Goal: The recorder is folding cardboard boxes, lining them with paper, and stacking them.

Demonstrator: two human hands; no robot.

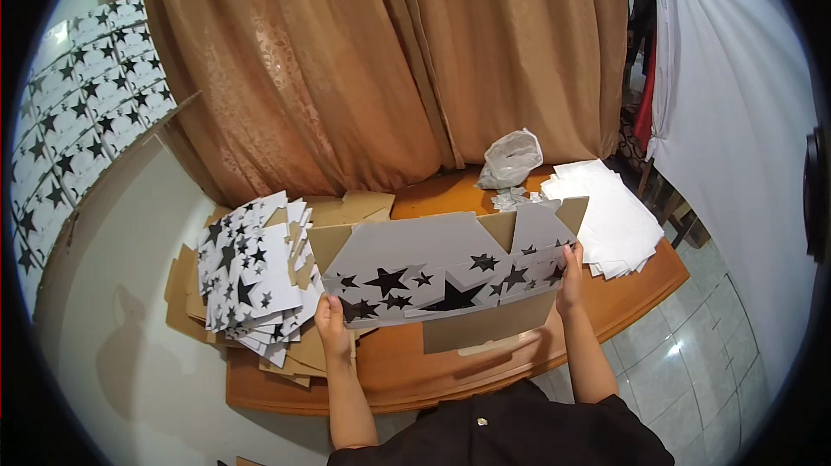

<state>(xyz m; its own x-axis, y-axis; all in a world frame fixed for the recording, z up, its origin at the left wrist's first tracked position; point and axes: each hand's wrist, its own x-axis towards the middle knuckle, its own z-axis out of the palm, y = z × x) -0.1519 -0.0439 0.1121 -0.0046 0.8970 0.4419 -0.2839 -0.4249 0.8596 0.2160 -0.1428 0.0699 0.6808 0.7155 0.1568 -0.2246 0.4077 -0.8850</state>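
Both my hands hold up a cardboard box blank (407, 245), its pale grey-white face printed with black stars and its upper flaps slanted. Plain brown board shows behind and below the printed part. My left hand (332, 319) grips the left end, thumb on the front. At the opposite end my right hand (569, 280) has its fingers closed around the edge. Left of the blank lies a messy pile of white star-printed sheets (251, 267), on top of brown cardboard pieces (186, 293). The wooden table (389, 384) is beneath the blank.
A stack of white sheets (606, 219) lies on the table's right. Behind the blank stand a clear plastic bag (511, 159) and some crumpled scraps (515, 199). Brown curtains (346, 59) hang at the back, a white cloth (736, 102) at right. Star-printed panels (86, 102) are at upper left.
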